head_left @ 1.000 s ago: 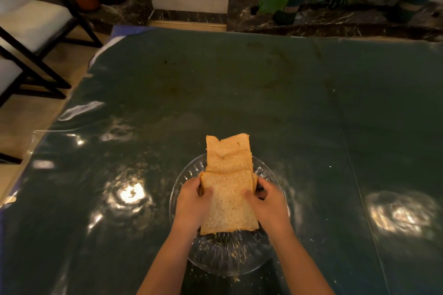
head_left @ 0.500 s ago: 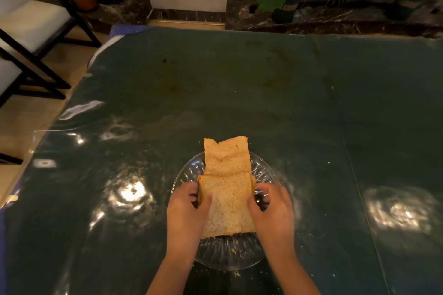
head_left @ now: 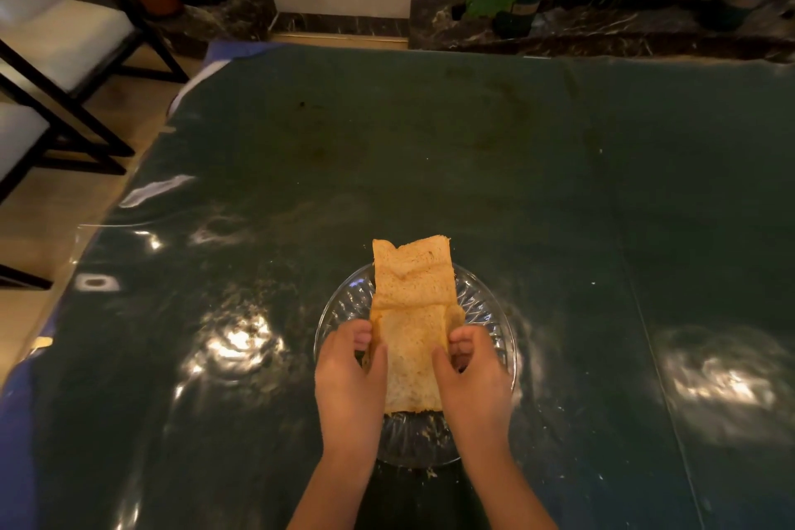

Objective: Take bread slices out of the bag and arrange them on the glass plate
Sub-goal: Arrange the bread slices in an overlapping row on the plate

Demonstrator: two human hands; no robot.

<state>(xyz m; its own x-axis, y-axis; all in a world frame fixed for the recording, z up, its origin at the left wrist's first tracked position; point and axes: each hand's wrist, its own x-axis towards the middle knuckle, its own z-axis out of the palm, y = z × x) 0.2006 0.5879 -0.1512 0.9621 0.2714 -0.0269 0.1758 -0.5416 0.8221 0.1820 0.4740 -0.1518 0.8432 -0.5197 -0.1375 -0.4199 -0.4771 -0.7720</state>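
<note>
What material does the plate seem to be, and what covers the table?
The plate looks like clear pressed glass: it is see-through, with radiating ribs that catch light. The table cover seems to be a dark green sheet under glossy clear plastic, judging by bright reflections and creases; I cannot be certain.

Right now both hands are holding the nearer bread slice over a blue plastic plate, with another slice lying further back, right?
Not quite: the head view shows a clear glass plate, not blue plastic. The left hand and right hand do grip the nearer bread slice, and the other slice lies further back.
</note>
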